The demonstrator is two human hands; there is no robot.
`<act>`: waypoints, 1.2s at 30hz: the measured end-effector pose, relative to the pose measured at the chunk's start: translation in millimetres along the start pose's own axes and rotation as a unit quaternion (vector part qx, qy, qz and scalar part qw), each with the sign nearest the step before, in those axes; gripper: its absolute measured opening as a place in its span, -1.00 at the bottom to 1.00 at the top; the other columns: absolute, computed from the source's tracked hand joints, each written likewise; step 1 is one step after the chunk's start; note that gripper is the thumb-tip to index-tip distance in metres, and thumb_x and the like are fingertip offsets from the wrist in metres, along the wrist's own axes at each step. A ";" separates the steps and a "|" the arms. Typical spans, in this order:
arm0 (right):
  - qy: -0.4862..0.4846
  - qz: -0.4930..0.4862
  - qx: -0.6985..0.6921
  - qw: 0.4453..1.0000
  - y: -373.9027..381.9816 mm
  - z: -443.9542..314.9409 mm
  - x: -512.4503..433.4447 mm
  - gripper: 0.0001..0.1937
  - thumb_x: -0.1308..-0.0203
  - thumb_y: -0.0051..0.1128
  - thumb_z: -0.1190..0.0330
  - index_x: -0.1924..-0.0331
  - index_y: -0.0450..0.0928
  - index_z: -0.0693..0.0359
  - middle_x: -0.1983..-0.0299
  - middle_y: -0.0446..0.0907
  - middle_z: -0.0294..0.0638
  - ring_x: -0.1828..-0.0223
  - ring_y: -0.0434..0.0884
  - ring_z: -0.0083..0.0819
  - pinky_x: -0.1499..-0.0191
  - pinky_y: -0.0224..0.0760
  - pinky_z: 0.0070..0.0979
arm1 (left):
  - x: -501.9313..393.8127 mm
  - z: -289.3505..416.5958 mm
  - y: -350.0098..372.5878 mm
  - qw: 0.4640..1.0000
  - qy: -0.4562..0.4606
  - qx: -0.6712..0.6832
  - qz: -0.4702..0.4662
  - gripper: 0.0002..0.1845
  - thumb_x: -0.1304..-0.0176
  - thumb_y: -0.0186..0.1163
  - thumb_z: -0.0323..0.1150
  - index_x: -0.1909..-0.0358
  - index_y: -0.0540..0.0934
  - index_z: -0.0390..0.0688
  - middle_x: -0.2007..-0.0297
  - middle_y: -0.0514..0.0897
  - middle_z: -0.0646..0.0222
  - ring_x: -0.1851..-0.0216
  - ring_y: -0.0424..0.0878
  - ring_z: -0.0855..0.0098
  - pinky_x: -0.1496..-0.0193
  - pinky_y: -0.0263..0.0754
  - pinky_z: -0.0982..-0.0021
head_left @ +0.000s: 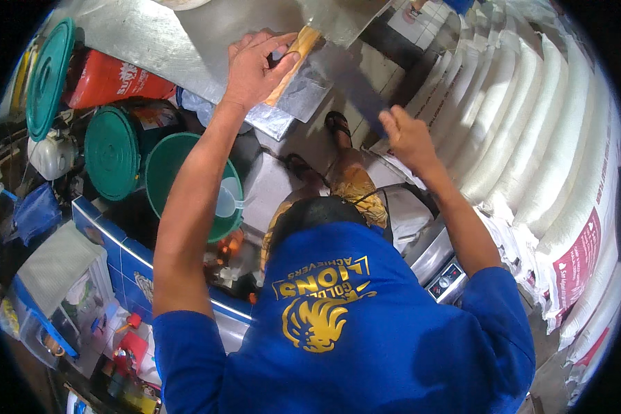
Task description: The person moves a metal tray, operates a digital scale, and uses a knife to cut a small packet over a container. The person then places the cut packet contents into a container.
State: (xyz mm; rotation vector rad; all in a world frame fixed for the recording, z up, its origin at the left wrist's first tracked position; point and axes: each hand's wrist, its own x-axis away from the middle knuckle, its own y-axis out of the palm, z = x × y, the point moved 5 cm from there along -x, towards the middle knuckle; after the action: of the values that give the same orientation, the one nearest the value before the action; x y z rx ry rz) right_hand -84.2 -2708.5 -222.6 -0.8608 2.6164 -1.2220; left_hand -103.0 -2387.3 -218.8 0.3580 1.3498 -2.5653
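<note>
A long yellowish-brown wooden strip (pixel 293 68) lies slantwise at the metal tabletop's (pixel 207 57) near corner. My left hand (pixel 261 64) grips it, thumb and fingers around its left side. Along the strip's right side is a flat, scuffed metal plate (pixel 306 95); whether the two are joined, I cannot tell. In my right hand (pixel 411 137) is the end of a long, broad, dark blade (pixel 359 93), blurred. The blade's far end comes close to the plate and strip; contact between them cannot be made out.
Full white woven sacks (pixel 528 129) are stacked along the right. Left of my legs stand an open green bucket (pixel 160 171) with a translucent dipper (pixel 228 196), a green-lidded container (pixel 111 152) and a red container (pixel 119 80). A blue-tiled ledge (pixel 119 259) runs lower left.
</note>
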 end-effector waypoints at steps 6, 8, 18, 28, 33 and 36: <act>0.051 -0.004 -0.069 0.996 10.2 8.0 4.9 -0.62 -0.58 0.07 0.09 0.26 0.47 0.26 0.44 0.54 0.21 0.35 0.58 0.30 0.33 0.39 0.00 | -5.4 -5.4 4.0 1.000 0.005 0.003 0.018 -0.61 -0.34 0.35 -0.01 -0.14 0.77 0.15 0.21 0.69 0.57 0.02 0.59 0.32 -0.18 0.28 0.18; 0.035 -0.062 -0.041 0.997 15.3 5.6 3.9 -0.62 -0.58 0.07 0.09 0.27 0.47 0.27 0.44 0.55 0.20 0.35 0.57 0.30 0.33 0.40 -0.01 | -5.5 -4.5 2.6 0.999 0.018 -0.003 0.034 -0.61 -0.34 0.35 -0.01 -0.14 0.78 0.15 0.20 0.69 0.58 0.03 0.59 0.32 -0.16 0.29 0.19; 0.022 -0.048 -0.043 0.998 21.6 -0.8 15.8 -0.65 -0.54 0.12 0.10 0.27 0.47 0.22 0.46 0.56 0.17 0.33 0.59 0.30 0.32 0.40 0.07 | -4.3 -6.2 5.4 0.999 0.016 -0.013 0.034 -0.61 -0.31 0.35 -0.02 -0.12 0.78 0.15 0.21 0.69 0.56 0.06 0.59 0.34 -0.14 0.30 0.19; -0.001 -0.072 -0.038 0.997 28.3 -7.9 20.6 -0.67 -0.53 0.14 0.12 0.28 0.47 0.21 0.49 0.54 0.14 0.38 0.57 0.29 0.37 0.39 0.03 | -2.9 -3.8 2.0 0.999 0.012 -0.024 0.034 -0.59 -0.32 0.33 0.00 -0.16 0.77 0.19 0.19 0.70 0.54 0.04 0.59 0.32 -0.17 0.29 0.18; -0.017 -0.047 -0.039 0.998 26.5 -0.1 25.4 -0.68 -0.52 0.14 0.15 0.28 0.47 0.23 0.48 0.54 0.17 0.38 0.58 0.29 0.36 0.39 0.03 | -4.6 -10.0 8.8 0.999 0.030 -0.014 0.035 -0.59 -0.29 0.36 -0.02 -0.12 0.78 0.08 0.16 0.75 0.45 0.01 0.64 0.24 -0.16 0.38 0.13; -0.065 -0.103 -0.011 0.993 32.5 8.8 30.7 -0.72 -0.53 0.11 0.17 0.24 0.53 0.23 0.43 0.58 0.16 0.34 0.61 0.27 0.31 0.42 0.02 | -8.1 -16.3 12.2 0.998 0.042 -0.013 0.051 -0.60 -0.24 0.42 -0.07 0.01 0.80 -0.10 0.08 0.82 0.24 0.00 0.73 0.10 -0.12 0.55 0.05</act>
State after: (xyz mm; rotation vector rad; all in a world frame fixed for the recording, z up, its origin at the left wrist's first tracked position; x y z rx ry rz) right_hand -121.0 -2714.5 -248.7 -1.1967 2.4925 -1.1418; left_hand -89.8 -2379.9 -234.7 0.5224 1.3555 -2.4735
